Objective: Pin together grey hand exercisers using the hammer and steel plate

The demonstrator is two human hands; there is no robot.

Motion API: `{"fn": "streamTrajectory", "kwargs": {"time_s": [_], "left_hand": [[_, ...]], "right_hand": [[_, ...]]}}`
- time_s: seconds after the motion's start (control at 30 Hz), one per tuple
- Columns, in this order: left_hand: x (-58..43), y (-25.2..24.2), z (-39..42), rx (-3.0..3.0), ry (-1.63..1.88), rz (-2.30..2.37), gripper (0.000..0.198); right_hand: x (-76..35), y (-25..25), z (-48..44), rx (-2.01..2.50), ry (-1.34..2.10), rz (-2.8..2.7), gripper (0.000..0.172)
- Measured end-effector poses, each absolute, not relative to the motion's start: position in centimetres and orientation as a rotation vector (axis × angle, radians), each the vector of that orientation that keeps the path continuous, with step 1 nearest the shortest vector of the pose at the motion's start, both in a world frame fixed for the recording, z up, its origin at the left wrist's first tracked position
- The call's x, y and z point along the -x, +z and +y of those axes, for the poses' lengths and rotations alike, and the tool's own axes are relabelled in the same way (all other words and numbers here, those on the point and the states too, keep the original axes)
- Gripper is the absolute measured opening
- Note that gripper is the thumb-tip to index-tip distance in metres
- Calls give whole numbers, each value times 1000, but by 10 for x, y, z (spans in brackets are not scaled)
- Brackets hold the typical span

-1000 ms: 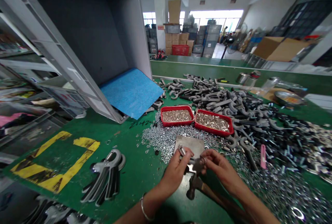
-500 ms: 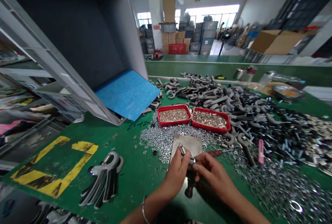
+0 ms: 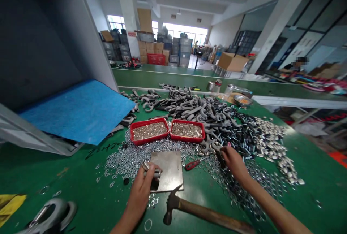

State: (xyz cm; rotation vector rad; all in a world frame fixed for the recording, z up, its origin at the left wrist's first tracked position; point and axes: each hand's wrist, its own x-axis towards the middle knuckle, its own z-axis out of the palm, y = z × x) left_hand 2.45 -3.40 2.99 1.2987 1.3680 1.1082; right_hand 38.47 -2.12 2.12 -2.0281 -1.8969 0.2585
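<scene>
My left hand [image 3: 139,189] is closed around a small ridged metal piece [image 3: 145,165] and a shiny cylinder [image 3: 154,173] with a dark end, over the left edge of a metal plate [image 3: 170,169]. My right hand [image 3: 233,161] reaches into the parts at the right. Its fingers are closed at the black handle [image 3: 221,160] of a grey open-jawed wrench part [image 3: 215,145]. A claw hammer [image 3: 200,208] with a wooden handle lies in front of the plate. Beside the plate is a red-handled screwdriver [image 3: 192,165].
Two red trays [image 3: 149,141] of small metal pins stand behind the plate. Loose rings [image 3: 116,161] spread around them. Grey wrench parts [image 3: 189,105] are heaped behind. A tilted grey crate [image 3: 94,46] with a blue sheet [image 3: 78,111] stands left. A co-worker [image 3: 296,64] is far right.
My right hand has left my left hand and moved right to the wrench part. My left hand keeps its metal pieces. The view has turned right, and the hammer shows fully.
</scene>
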Motion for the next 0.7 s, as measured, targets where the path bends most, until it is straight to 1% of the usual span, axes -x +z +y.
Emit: {"fn": "streamTrajectory", "kwargs": {"time_s": [0.07,0.13,0.17,0.3,0.4,0.47,0.5,0.57,0.63,0.67,0.7], "left_hand": [[-31,29,-34,-1287,1078,1365,42],[-46,27,-36,-1302,1047,1311,42],[-54,26,-37,-1317,1028,1274,42],[-75,27,-38,-1343,962,1193,44],[-71,33,-36,-1217,984,1204,44],[-65,35,-34,-1020,1053,1171,42],[-64,35,-33,-909,1098,1129,40],[-64,34,-32,-724,1173,1017,34],[-68,34,-33,-611,1201,931,30],[-70,35,-34,-580,1200,898,29],[-73,37,-36,-560,1194,863,28]], "right_hand": [[-429,21,3,2206,150,-1759,31],[-452,21,28,2329,111,-1690,23],[-457,20,41,2378,113,-1675,21],[-452,20,75,2506,169,-1667,27],[-443,29,74,2474,182,-1704,18],[-430,38,62,2394,164,-1741,13],[-418,43,52,2328,166,-1750,16],[-384,53,25,2158,232,-1735,27],[-336,62,-7,1739,624,-1571,33],[-309,64,-23,1579,753,-1486,34],[-284,65,-36,1469,803,-1412,32]]}}
